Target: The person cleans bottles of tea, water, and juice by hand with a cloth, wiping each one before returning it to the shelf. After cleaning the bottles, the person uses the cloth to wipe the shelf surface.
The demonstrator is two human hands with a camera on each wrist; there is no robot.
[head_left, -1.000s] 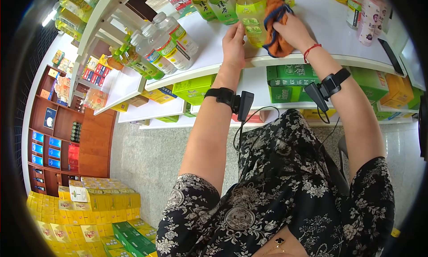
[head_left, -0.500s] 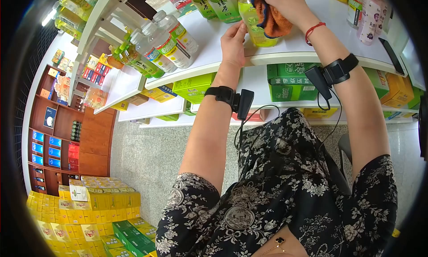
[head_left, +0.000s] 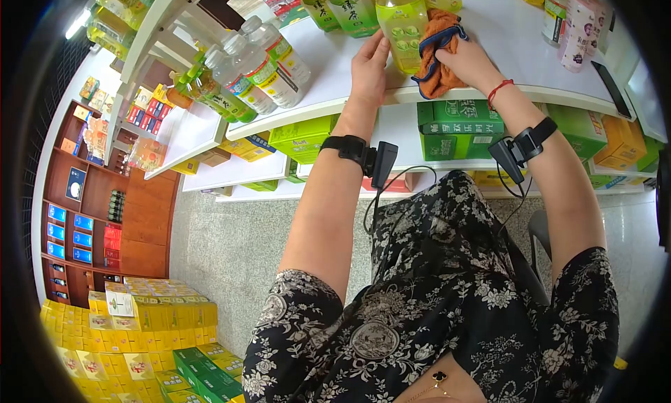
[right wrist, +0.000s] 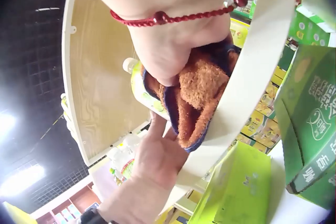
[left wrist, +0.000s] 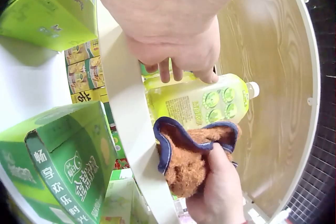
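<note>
A bottle of yellow-green drink [head_left: 404,27] with a white cap [left wrist: 253,90] stands upright near the shelf's front edge. My left hand [head_left: 368,73] holds its left side, the thumb in front and the other fingers partly hidden by the bottle. My right hand [head_left: 472,63] grips a bunched orange-brown cloth [head_left: 439,73] with dark blue edging. The cloth lies against the bottle's lower right side, close to the shelf edge. In the left wrist view the right thumb presses on the cloth [left wrist: 186,169], which covers part of the bottle.
Green tea bottles [head_left: 351,10] stand behind on the left, with clear water bottles [head_left: 260,75] farther left. At the right are a pink bottle [head_left: 581,33] and a phone [head_left: 611,87]. Green cartons [head_left: 458,132] fill the shelf below. Yellow cartons [head_left: 168,318] are stacked on the floor.
My right hand moved the cloth up over the bottle's upper part, then back down to its lower right side. The left hand has stayed at the bottle's left side.
</note>
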